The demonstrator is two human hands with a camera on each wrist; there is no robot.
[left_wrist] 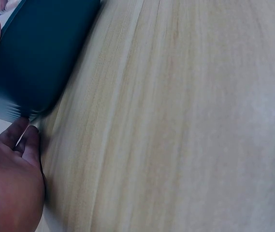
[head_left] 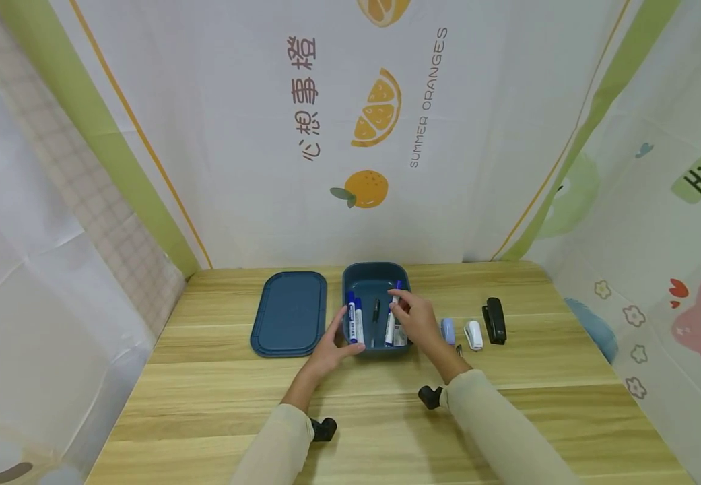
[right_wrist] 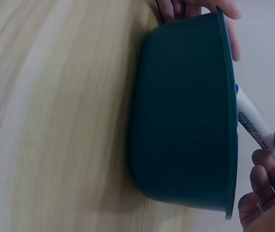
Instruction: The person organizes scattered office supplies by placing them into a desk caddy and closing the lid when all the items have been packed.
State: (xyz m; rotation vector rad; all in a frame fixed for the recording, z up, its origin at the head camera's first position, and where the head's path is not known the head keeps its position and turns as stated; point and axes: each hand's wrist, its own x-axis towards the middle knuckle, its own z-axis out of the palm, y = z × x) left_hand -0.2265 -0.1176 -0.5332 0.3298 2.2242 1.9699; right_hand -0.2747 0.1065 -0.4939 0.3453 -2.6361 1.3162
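Note:
A dark blue box (head_left: pixel 377 269) stands uncovered on the wooden table. Fingers of my left hand (head_left: pixel 328 347) lie against its left side, the thumb at the front rim, holding that corner. Between thumb and fingers, my right hand (head_left: pixel 415 320) pinches a white marker with blue ends (right_wrist: pixel 255 123), tilted over the box's right part. Below it another white marker (head_left: pixel 390 330) lies inside, beside a small white item (head_left: pixel 400 335), partly hidden. Two blue-capped markers (head_left: pixel 355 322) lie along the left wall, and a black pen (head_left: pixel 376 310) in the middle.
A flat blue lid (head_left: pixel 289 313) lies left of the box. To the right sit a light-blue small object (head_left: pixel 448 330), a small white stapler (head_left: pixel 474 335) and a black stapler (head_left: pixel 494 320). A small dark item (head_left: pixel 459 351) lies near the right wrist. Printed cloth hangs behind the table.

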